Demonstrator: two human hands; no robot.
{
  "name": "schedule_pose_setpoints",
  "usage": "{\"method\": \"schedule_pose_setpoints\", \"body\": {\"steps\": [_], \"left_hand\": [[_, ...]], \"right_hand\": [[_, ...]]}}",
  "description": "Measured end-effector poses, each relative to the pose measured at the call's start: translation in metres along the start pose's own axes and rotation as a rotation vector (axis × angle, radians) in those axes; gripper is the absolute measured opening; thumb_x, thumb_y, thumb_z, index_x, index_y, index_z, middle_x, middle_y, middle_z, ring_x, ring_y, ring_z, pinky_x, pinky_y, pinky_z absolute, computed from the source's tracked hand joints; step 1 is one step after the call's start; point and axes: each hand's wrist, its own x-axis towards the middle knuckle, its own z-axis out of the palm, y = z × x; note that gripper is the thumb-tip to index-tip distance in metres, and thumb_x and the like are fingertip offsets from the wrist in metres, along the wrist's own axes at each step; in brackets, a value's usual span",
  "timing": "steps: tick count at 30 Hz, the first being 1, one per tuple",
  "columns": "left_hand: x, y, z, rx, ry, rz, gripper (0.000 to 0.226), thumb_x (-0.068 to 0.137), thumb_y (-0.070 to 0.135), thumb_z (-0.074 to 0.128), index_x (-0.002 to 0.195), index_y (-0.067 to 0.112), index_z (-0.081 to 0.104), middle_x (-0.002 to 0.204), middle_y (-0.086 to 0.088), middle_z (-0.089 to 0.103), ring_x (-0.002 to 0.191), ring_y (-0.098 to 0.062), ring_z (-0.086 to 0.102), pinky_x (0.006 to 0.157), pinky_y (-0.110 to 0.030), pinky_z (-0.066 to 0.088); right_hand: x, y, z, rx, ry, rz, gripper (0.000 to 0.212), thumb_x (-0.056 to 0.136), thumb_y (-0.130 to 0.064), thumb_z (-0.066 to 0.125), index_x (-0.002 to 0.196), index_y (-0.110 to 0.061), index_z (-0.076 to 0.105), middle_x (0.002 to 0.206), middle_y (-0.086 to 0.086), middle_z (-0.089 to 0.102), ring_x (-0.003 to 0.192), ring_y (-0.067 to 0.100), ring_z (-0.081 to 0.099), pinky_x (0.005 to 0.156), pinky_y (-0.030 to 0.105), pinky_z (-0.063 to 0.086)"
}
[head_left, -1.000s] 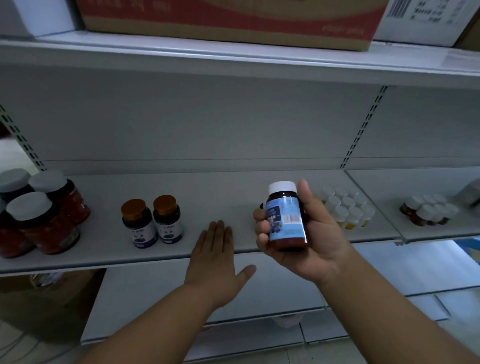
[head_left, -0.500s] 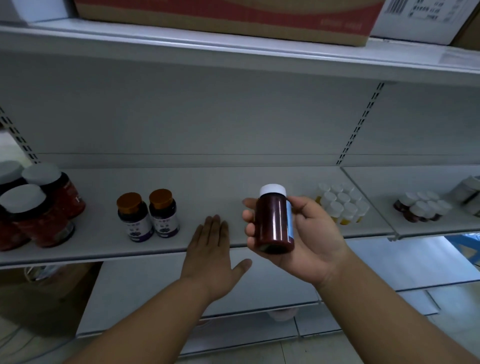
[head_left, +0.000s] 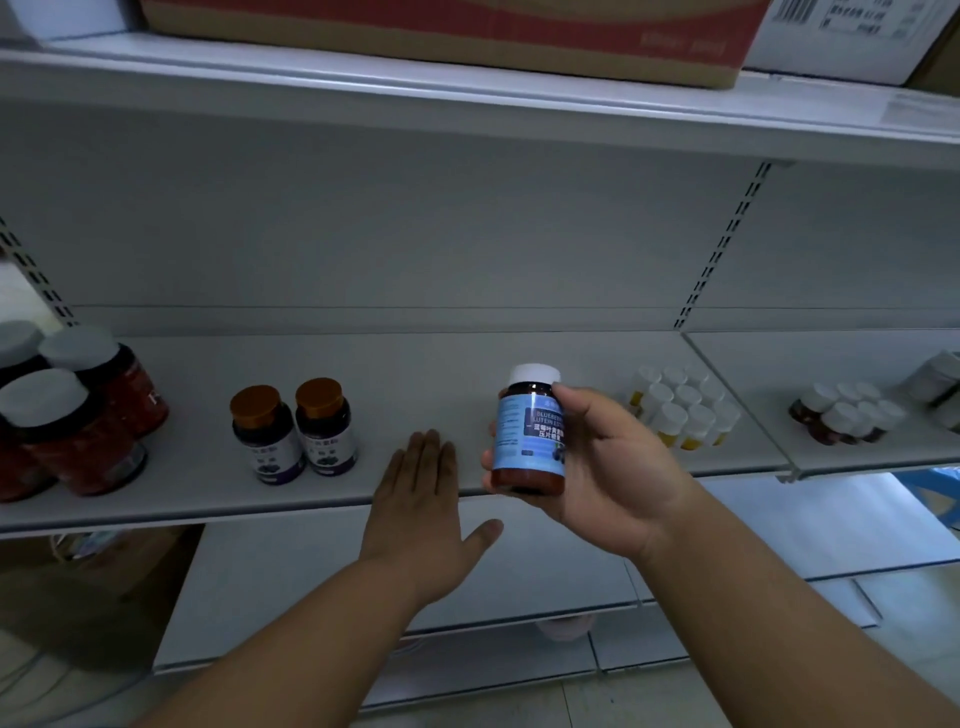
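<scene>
While the left hand (head_left: 423, 512) lies flat with fingers together at the shelf (head_left: 208, 483) edge, the right hand (head_left: 605, 470) clamps the bottle (head_left: 530, 434) upright, centre frame, thumb right, fingertips left.

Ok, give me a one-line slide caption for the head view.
Right hand holds a blue-labelled bottle at the shelf edge; left hand open, fingers straight, beside it.

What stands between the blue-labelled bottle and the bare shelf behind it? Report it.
Nothing visible. The right hand holds the bottle at the shelf edge; the left hand lies flat to its left, the white-capped bottles off to its right.
</scene>
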Motion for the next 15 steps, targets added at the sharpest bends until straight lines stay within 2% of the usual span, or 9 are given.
{"method": "schedule_pose_setpoints", "body": {"steps": [3,5,7,9,12,14,15], "left_hand": [[-0.001,0.000,-0.003,0.001,-0.007,-0.015,0.111,0.072,0.085,-0.005,0.153,0.011,-0.021,0.162,-0.010,-0.026,0.149,-0.024,-0.024,0.118,-0.037,-0.019],[0.000,0.000,-0.004,-0.003,-0.019,-0.017,0.104,0.085,0.082,0.012,0.152,0.011,-0.023,0.161,-0.009,-0.028,0.149,-0.024,-0.024,0.118,-0.037,-0.018],[-0.001,-0.001,-0.005,-0.014,-0.033,-0.014,0.103,0.088,0.080,0.020,0.150,0.012,-0.027,0.158,-0.007,-0.032,0.149,-0.024,-0.025,0.119,-0.037,-0.017],[-0.002,-0.001,-0.005,-0.022,-0.039,-0.008,0.103,0.088,0.080,0.022,0.145,0.014,-0.032,0.157,-0.007,-0.034,0.148,-0.024,-0.026,0.119,-0.038,-0.017],[-0.002,-0.002,-0.005,-0.030,-0.029,0.003,0.104,0.088,0.080,0.022,0.150,0.012,-0.026,0.160,-0.009,-0.030,0.148,-0.024,-0.026,0.120,-0.038,-0.016],[-0.002,-0.002,-0.005,-0.025,-0.020,0.009,0.104,0.088,0.080,0.021,0.153,0.010,-0.022,0.160,-0.011,-0.028,0.149,-0.025,-0.025,0.120,-0.039,-0.016],[-0.002,-0.002,-0.004,-0.023,-0.019,0.013,0.104,0.088,0.080,0.020,0.153,0.010,-0.021,0.161,-0.011,-0.028,0.149,-0.025,-0.025,0.120,-0.039,-0.016]], "right_hand": [[0.000,-0.002,0.003,-0.105,0.035,-0.096,0.049,0.080,-0.025,0.058,0.121,0.002,0.056,0.096,0.018,0.066,0.096,0.034,0.062,0.085,0.048,0.055],[0.001,-0.002,0.007,-0.224,0.029,-0.191,0.045,0.080,-0.025,0.060,0.118,-0.003,0.057,0.095,0.013,0.067,0.094,0.029,0.065,0.086,0.047,0.056],[0.002,-0.003,0.011,-0.373,0.043,-0.280,0.042,0.080,-0.027,0.062,0.117,-0.009,0.058,0.102,0.010,0.068,0.098,0.026,0.067,0.089,0.046,0.056],[0.001,-0.005,0.012,-0.544,0.075,-0.373,0.041,0.077,-0.031,0.062,0.115,-0.015,0.059,0.107,0.005,0.070,0.103,0.019,0.067,0.088,0.037,0.056],[-0.003,-0.004,0.012,-0.830,0.082,-0.524,0.039,0.077,-0.037,0.067,0.114,-0.027,0.059,0.107,-0.006,0.070,0.103,0.007,0.065,0.082,0.025,0.054],[-0.007,-0.001,0.012,-0.996,0.110,-0.678,0.037,0.082,-0.032,0.074,0.115,-0.032,0.058,0.109,-0.011,0.068,0.106,0.005,0.063,0.089,0.024,0.052],[-0.007,0.000,0.010,-1.100,0.129,-0.812,0.040,0.081,-0.028,0.076,0.116,-0.031,0.057,0.112,-0.011,0.066,0.108,0.006,0.061,0.093,0.023,0.049]]}}
